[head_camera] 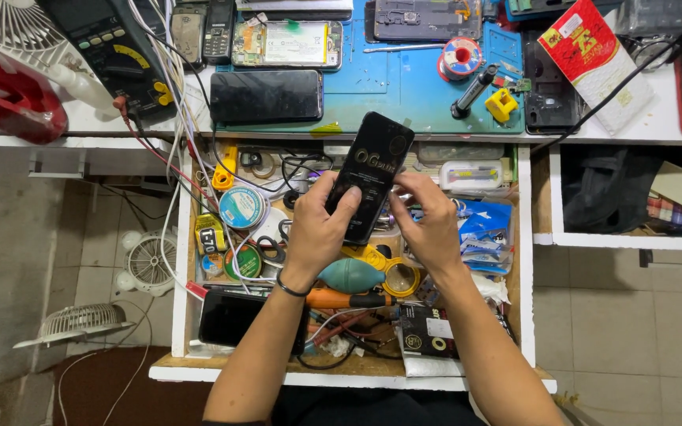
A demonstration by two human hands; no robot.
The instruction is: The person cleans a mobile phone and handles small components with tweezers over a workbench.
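We held a slim black rectangular packet with gold lettering (370, 175) over the open, cluttered white wooden drawer (524, 260), its long axis tilted, the upper end leaning up and to the right toward the blue work mat (404, 95) on the white bench. Our left hand (319, 229) was clamped around the packet's lower left edge, thumb across its face. Our right hand (429, 225) met the lower right edge, fingers pinched on it. Both hands sat at the lower end, so most of the packet stood free above them, the left taking more of its width.
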